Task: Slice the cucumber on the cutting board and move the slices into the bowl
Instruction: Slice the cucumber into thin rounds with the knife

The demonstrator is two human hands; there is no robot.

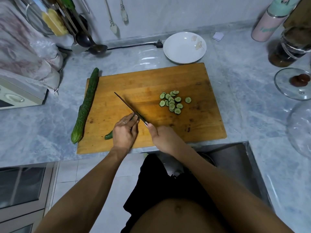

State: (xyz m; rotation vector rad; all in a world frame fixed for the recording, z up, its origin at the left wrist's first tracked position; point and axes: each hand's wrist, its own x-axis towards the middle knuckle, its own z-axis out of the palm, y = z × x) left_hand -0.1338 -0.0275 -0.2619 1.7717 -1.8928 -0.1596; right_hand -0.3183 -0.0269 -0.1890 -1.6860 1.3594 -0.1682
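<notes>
On the cutting board [151,81], a short cucumber piece [109,136] is pinned under the curled left hand [124,132], seemingly by the fingertips. The knife [129,107] is gripped by the right hand [161,135]; cut slices [173,102] are piled nearer the white bowl [184,47].

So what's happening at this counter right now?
A person is slicing a cucumber piece on a wooden cutting board. The left hand holds it down while the right hand grips a knife cutting into it. A pile of slices lies on the board; the white bowl behind it has none yet. A whole cucumber waits along the board's left edge.
</notes>
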